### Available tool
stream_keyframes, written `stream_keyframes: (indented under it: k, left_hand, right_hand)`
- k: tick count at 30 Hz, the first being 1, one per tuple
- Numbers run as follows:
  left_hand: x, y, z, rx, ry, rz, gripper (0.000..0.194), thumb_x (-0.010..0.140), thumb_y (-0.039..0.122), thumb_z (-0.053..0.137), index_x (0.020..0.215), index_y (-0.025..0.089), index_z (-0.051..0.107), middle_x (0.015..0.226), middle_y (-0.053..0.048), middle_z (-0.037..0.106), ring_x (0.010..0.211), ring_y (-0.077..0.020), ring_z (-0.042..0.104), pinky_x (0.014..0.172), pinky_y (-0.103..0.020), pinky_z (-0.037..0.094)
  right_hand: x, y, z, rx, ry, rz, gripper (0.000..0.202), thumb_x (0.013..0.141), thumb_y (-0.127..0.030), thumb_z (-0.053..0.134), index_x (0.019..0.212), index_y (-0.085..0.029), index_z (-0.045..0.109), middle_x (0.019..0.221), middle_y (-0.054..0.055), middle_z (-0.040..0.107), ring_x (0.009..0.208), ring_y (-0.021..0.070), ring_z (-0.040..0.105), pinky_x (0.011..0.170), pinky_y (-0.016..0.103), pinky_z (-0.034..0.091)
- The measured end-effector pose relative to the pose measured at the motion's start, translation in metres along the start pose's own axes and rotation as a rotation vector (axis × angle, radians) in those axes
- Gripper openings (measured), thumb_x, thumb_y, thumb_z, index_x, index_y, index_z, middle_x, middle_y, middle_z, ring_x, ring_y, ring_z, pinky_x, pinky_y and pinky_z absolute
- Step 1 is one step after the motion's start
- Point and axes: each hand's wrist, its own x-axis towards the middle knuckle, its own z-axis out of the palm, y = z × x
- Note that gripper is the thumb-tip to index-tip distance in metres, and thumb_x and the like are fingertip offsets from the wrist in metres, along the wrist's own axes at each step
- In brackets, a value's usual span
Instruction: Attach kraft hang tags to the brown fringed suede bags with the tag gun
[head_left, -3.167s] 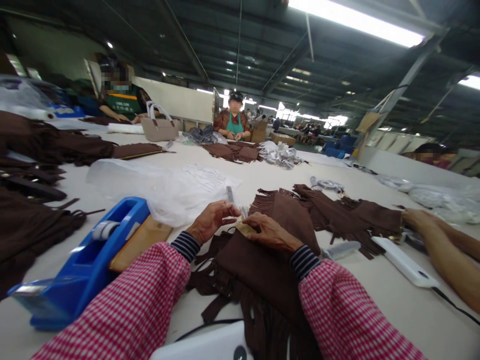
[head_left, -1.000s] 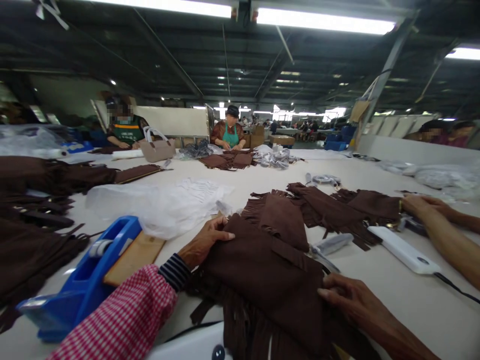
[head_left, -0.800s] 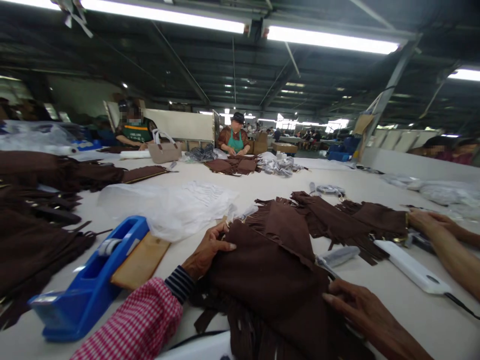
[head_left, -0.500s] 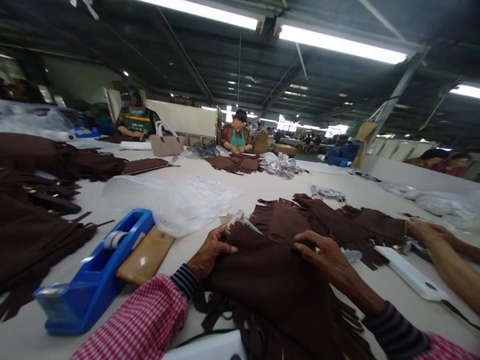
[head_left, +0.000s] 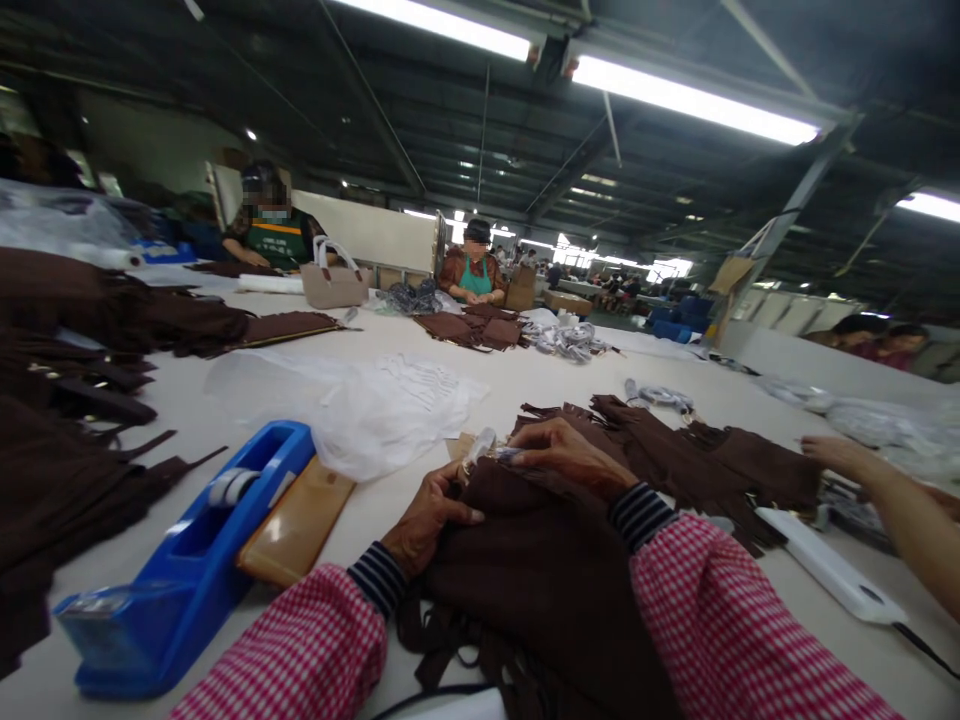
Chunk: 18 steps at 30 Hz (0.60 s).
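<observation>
A dark brown fringed bag (head_left: 540, 570) lies in front of me, its fringe hanging down at the lower left. My left hand (head_left: 431, 515) pinches the bag's upper left corner, thumb on top, beside a small gold ring. At the top edge, my right hand (head_left: 562, 455) is closed on a wrapped strap end (head_left: 484, 450), palm down over the bag; its fingertips are partly hidden. More brown fringed pieces (head_left: 660, 450) lie just behind the bag.
A blue tape dispenser (head_left: 195, 560) and a tan phone case (head_left: 300, 520) are at left. White plastic sheeting (head_left: 360, 400) lies behind them. A white device (head_left: 829, 565) and another person's hand (head_left: 840, 455) are at right. Brown pieces (head_left: 67, 440) pile up far left.
My right hand has moved left and up from the bag's right side to the strap end. My left hand stays at the corner. The other person's hand at right has shifted slightly.
</observation>
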Motion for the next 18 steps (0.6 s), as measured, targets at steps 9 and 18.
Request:
stream_keyframes:
  k: [9,18]
  left_hand:
    - [0.001,-0.001,0.000,0.001,0.012,0.036,0.031,0.053,0.004,0.077,0.071,0.017,0.055,0.081,0.001,0.065,0.075,-0.0158,0.060,0.070,-0.027,0.048]
    - [0.000,-0.002,0.000,-0.010,0.053,-0.002,0.032,0.051,0.004,0.077,0.074,0.018,0.058,0.080,0.001,0.066,0.076,-0.0173,0.062,0.072,-0.029,0.050]
  right_hand:
    - [0.005,0.012,0.001,0.011,0.162,-0.063,0.033,0.076,-0.035,0.078,0.103,-0.016,0.077,0.099,0.008,0.074,0.093,0.0233,0.066,0.084,0.036,0.052]
    - [-0.003,0.019,-0.004,-0.041,0.127,-0.066,0.033,0.077,-0.033,0.078,0.105,-0.016,0.078,0.101,0.008,0.074,0.096,0.0249,0.066,0.086,0.035,0.051]
